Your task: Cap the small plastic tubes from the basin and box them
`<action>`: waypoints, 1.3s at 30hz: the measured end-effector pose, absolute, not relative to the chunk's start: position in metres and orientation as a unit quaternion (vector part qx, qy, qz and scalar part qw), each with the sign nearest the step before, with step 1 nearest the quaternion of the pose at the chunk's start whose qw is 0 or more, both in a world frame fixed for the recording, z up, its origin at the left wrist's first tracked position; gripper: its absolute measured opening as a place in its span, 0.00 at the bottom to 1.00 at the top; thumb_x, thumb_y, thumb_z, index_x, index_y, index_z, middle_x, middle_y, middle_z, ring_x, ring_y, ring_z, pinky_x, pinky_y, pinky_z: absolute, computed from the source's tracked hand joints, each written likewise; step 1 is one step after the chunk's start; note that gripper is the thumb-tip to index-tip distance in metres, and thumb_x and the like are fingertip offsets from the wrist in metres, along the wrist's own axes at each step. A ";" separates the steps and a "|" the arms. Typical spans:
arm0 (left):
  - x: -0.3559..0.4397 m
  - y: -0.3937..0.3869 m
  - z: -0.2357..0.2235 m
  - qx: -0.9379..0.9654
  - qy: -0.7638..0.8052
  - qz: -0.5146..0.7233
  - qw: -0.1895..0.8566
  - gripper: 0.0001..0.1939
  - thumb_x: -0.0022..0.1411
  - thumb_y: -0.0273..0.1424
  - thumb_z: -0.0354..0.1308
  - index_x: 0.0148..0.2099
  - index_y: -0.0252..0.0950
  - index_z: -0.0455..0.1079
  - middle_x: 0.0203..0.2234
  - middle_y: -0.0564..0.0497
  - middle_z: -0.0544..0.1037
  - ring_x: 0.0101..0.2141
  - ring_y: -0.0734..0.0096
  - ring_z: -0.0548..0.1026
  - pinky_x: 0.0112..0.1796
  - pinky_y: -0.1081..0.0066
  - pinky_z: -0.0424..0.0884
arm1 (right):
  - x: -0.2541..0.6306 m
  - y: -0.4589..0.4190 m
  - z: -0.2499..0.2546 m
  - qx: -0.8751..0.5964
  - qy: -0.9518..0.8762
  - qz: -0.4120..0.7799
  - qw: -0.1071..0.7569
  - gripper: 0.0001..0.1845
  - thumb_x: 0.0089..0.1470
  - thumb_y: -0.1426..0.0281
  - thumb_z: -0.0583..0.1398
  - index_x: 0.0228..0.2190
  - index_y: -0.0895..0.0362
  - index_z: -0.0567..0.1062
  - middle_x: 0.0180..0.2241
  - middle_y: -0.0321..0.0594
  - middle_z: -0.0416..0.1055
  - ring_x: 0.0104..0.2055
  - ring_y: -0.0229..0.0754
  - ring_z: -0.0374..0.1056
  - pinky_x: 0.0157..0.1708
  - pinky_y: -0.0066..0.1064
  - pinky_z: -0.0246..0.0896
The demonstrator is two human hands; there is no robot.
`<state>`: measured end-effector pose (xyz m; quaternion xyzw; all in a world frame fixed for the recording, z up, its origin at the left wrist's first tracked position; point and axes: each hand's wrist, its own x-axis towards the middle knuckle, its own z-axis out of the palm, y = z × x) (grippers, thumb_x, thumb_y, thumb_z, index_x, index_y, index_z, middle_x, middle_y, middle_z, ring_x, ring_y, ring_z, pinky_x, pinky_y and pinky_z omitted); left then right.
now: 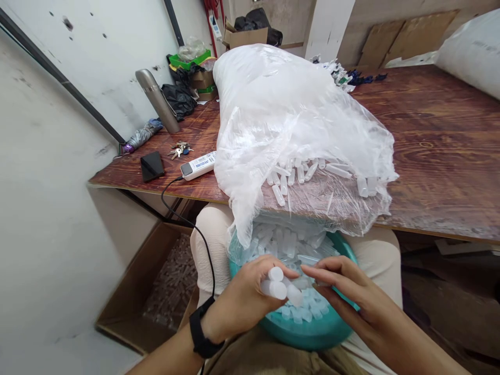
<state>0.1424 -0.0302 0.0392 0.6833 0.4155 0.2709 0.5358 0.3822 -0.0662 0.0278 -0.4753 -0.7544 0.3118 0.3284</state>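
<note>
My left hand (250,286) is closed around a small bunch of translucent white plastic tubes (276,289), their round ends facing me. To its right, my right hand (347,291) has its fingers bent toward the thumb, with a pale bit showing between them that I cannot make out. Both hands hover over a teal basin (312,336) in my lap, filled with many similar tubes. A large clear plastic bag (273,94) lies on the table above the basin. More loose tubes (300,172) spill at its open mouth.
On the wooden table (437,156) lie a black wallet-like item (152,166), keys (180,150), a white device (198,165) with a black cable, a flask (158,101) and a folded umbrella (142,135). A cardboard box (125,312) of small pieces stands at lower left.
</note>
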 end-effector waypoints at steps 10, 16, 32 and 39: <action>0.137 -0.030 0.046 0.759 0.309 0.319 0.475 0.01 0.65 0.26 0.61 0.40 0.35 0.73 0.35 0.49 0.80 0.39 0.69 0.79 0.44 0.71 0.72 | 0.377 -0.075 0.031 -0.477 -0.750 0.315 0.333 0.14 0.66 0.63 0.59 0.51 0.44 0.77 0.43 0.42 0.76 0.43 0.45 0.76 0.40 0.31 0.75; 0.138 -0.035 0.052 0.809 0.278 0.325 0.404 0.04 0.68 0.25 0.57 0.41 0.37 0.73 0.36 0.49 0.81 0.42 0.68 0.79 0.45 0.72 0.73 | 0.369 -0.081 0.034 -0.513 -0.706 0.375 0.313 0.16 0.69 0.60 0.52 0.54 0.44 0.71 0.27 0.33 0.77 0.27 0.40 0.77 0.28 0.26 0.74; 0.135 -0.038 0.056 0.824 0.274 0.349 0.352 0.03 0.67 0.25 0.58 0.42 0.37 0.72 0.39 0.47 0.81 0.42 0.70 0.80 0.43 0.74 0.74 | 0.376 -0.072 0.056 -0.489 -0.800 0.253 0.237 0.16 0.67 0.55 0.53 0.40 0.47 0.76 0.37 0.42 0.77 0.39 0.49 0.76 0.36 0.35 0.72; 0.137 -0.046 0.054 0.849 0.266 0.349 0.294 0.04 0.67 0.24 0.57 0.41 0.37 0.71 0.36 0.48 0.81 0.39 0.70 0.80 0.42 0.74 0.74 | 0.362 -0.069 0.057 -0.465 -0.810 0.274 0.231 0.21 0.71 0.59 0.46 0.29 0.50 0.70 0.28 0.37 0.71 0.29 0.42 0.70 0.29 0.32 0.66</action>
